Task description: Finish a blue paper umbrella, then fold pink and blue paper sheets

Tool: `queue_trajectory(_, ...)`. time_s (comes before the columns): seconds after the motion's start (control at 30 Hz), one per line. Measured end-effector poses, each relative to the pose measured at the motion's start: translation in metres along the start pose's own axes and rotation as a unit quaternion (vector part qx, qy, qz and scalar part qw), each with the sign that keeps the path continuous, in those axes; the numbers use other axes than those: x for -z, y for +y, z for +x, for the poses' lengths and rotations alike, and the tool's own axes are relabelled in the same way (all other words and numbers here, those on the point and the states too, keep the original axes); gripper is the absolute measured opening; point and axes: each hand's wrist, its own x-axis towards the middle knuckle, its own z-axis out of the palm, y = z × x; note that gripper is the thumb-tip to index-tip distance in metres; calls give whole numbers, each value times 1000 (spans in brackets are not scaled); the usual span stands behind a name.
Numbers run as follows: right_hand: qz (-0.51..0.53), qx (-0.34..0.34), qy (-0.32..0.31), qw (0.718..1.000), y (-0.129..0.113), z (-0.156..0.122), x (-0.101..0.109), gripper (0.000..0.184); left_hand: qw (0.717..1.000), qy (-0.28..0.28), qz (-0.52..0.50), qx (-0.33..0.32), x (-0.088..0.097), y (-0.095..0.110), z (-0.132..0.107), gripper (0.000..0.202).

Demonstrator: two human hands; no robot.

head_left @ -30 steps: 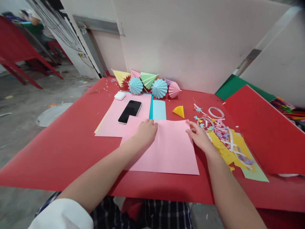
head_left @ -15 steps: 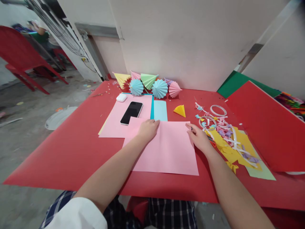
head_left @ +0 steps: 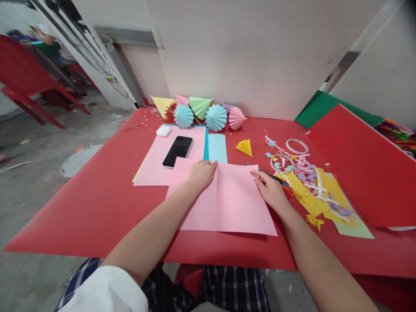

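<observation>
A sheet of pink paper (head_left: 240, 199) with a vertical crease down its middle lies on the red table in front of me. My left hand (head_left: 202, 173) presses on its upper part, fingers together at the top of the crease. At the upper right corner, my right hand (head_left: 268, 185) pinches the sheet between thumb and fingers. The right half bows up a little, and a shadow shows beneath its lower edge. Scissors (head_left: 285, 185) with dark blades and orange-red handles lie just behind my right hand, partly hidden by it.
A phone (head_left: 178, 151) and white earbud case (head_left: 163, 131) rest on stacked paper at left. Folded paper fans (head_left: 216, 118) line the back. A yellow folded piece (head_left: 244, 147), tape rolls (head_left: 297, 146), scraps (head_left: 305, 175) and a large red board (head_left: 364, 169) are at right.
My right hand has drawn slightly left with the paper's corner. The sheet's right half has risen off the table, and more of the scissors shows. My left hand stays at the crease.
</observation>
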Motion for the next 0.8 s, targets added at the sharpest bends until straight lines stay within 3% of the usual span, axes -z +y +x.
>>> queue_trajectory(0.8,-76,-61,31,995,-11,-16,-5,34,1000,-7,0,8,1,3,1,34)
